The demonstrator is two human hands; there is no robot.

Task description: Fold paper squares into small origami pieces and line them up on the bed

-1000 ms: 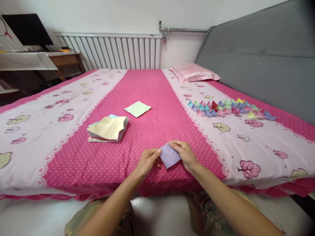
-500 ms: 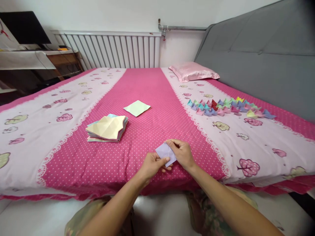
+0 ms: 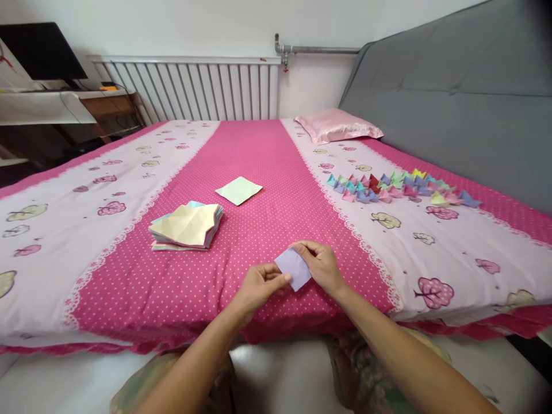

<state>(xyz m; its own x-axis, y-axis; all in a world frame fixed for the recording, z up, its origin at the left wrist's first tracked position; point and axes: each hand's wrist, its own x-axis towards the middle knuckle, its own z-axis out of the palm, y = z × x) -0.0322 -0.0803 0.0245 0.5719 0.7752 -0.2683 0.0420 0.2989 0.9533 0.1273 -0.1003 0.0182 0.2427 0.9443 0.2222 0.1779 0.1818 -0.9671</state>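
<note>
A small lilac square of folded paper (image 3: 295, 269) is held just above the near part of the bed's pink stripe. My right hand (image 3: 321, 265) pinches its upper right edge, thumb on top. At its lower left edge is my left hand (image 3: 264, 285), closed with the thumb and fingers on the paper; some of those fingers are hidden. To the left sits a stack of creased coloured papers (image 3: 187, 224), cream on top. A pale green paper square (image 3: 239, 190) lies flat beyond my hands.
Several small folded paper shapes (image 3: 390, 187) in many colours stand in rows on the bed's right side. Behind them are a pink pillow (image 3: 338, 125) and the grey headboard (image 3: 457, 86). A radiator (image 3: 190, 86) lines the far wall; a monitor (image 3: 41, 52) stands at far left.
My left hand has shifted slightly left along the lilac paper, toward its edge, uncovering more of its lower part. My right hand keeps its pinch. The view has moved a little.
</note>
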